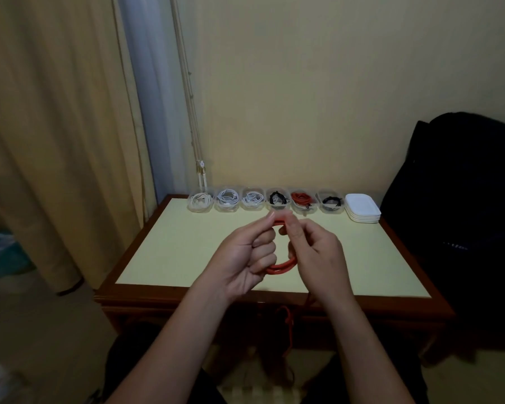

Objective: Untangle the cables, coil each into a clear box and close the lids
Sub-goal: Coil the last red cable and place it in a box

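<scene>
Boxes [199, 209] of clear plastic line the counter's [187, 243] far edge, six in a row: three hold white cables [227, 196], the rest black or red ones, with stacked white lids [363, 207] at the right end. Above the counter's middle, well apart from that row, left hand [242, 258] and right hand [318, 255] have their fingers [263, 240] clamped on a coiled red cable [280, 268], whose tail hangs past the near edge.

Home room, domestic look. Long beige fabric curtain [56, 141] hangs to the floor at left, thin cream pull cords [191, 112] beside it. Plain cream painted wall [333, 83] behind a small dark-wood table with pale yellow top [187, 243]. Bulky black fabric bag [464, 199] at right. Small clear plastic boxes [277, 199] line the table's far edge.
</scene>
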Tool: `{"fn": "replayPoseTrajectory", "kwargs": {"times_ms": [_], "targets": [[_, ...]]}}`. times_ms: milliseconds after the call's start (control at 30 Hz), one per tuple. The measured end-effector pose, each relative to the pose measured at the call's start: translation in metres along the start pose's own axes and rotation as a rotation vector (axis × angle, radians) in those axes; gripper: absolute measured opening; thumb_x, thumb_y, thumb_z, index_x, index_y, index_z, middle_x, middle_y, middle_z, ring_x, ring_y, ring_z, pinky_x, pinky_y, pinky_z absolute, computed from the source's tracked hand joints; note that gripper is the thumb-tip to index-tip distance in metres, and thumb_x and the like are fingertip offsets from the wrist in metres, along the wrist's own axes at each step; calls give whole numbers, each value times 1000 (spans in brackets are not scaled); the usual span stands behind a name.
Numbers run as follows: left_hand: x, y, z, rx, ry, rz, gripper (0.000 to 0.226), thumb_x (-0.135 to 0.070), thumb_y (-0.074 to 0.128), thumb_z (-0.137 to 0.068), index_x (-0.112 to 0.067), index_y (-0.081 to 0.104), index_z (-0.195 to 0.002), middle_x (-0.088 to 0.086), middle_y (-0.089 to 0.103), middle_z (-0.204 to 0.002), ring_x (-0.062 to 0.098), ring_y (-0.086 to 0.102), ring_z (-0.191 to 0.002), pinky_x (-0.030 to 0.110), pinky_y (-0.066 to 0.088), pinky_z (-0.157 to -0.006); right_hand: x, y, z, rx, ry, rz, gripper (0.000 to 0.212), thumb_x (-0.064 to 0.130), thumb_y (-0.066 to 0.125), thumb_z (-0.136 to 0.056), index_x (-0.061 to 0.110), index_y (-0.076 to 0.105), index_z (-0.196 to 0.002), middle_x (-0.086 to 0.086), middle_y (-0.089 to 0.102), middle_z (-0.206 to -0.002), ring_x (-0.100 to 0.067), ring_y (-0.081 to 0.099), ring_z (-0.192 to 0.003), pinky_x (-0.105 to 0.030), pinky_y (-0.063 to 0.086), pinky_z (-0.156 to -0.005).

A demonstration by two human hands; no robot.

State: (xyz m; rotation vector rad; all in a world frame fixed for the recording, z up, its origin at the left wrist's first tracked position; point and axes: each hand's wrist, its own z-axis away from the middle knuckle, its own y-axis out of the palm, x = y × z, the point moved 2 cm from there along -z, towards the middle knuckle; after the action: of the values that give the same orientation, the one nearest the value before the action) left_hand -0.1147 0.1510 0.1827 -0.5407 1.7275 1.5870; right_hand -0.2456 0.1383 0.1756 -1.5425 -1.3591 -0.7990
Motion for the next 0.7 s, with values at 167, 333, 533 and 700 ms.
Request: {"fn": "replayPoseTrajectory", "kwargs": {"times_ms": [167,333,533,700], "targets": [[8,5,2,-80,145,-344,32,-30,59,-94,-8,70,-114,-3,39,-58,8,35,-45,19,26,-41,-4,-4,-1,-103,-44,79,46,57,47,-94,20,58,-69,7,41,-49,-7,36,-48,-26,30,-47],[3,4,4,-135,277,-720,26,-29,54,-102,-11,71,-110,1,51,-61,13,49,-45,23,43,-47,-4,-6,-2,-91,-71,121,43,45,53,-100,25,48,-62,9,42,-49,-7,35,-49,-27,30,-48],[8,9,1,-80,163,-376,34,-25,50,-103,-1,65,-123,-5,20,-56,4,18,-38,19,18,-37,-3,-4,-3,-92,-66,69,49,52,52,-96,12,58,-68,5,43,-50,-10,38,-50,-34,33,-48],[-10,3,-1,-82,113,-72,35,-24,53,-97,-3,64,-122,-7,19,-55,1,16,-35,15,13,-31,-3,-12,-6,-94,-43,-12,43,54,56,-93,17,67,-74,-4,60,-63,-16,49,-57,-30,40,-57]]}}
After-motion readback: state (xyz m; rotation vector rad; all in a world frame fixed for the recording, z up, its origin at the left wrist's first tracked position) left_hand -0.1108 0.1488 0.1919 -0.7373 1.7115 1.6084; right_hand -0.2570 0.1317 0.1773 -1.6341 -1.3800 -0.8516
